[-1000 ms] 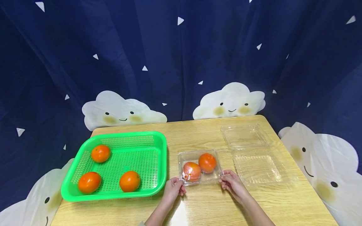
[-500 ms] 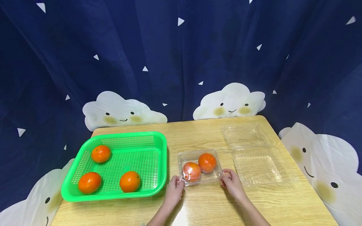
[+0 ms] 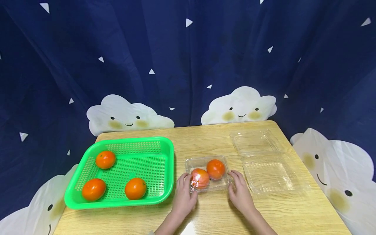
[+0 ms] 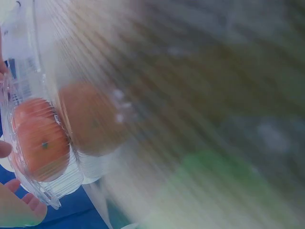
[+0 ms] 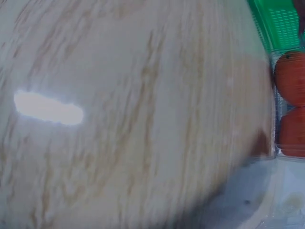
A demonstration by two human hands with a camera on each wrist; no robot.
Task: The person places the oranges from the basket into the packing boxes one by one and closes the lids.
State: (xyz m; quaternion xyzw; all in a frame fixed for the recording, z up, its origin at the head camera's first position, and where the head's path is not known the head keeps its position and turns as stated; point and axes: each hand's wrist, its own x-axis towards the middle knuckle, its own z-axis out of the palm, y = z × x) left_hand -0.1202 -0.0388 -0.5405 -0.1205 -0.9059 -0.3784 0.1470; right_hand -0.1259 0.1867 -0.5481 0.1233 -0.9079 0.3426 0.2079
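Note:
A lidded clear plastic clamshell box (image 3: 208, 186) lies on the table in front of me with two tomatoes (image 3: 215, 169) inside. My left hand (image 3: 183, 197) holds its front left corner, fingers along the side and thumb at the front edge. At the opposite corner my right hand (image 3: 241, 195) holds the box, fingertips on the right edge and thumb lower down. The left wrist view shows the tomatoes (image 4: 43, 148) through the ribbed plastic, with right-hand fingertips beside it. Only part of the box (image 5: 275, 119) shows in the right wrist view.
To the left stands a green plastic basket (image 3: 168, 169) with three tomatoes (image 3: 135, 188) in it. Another clear clamshell box (image 3: 268, 173) lies unfolded at the right of the wooden table (image 3: 202, 137). A dark blue curtain (image 3: 188, 58) with cloud prints hangs behind.
Both hands have slid forward along the box's sides, from pinching its front corners to having their fingers spread round them. Box, basket and tomatoes have stayed in place.

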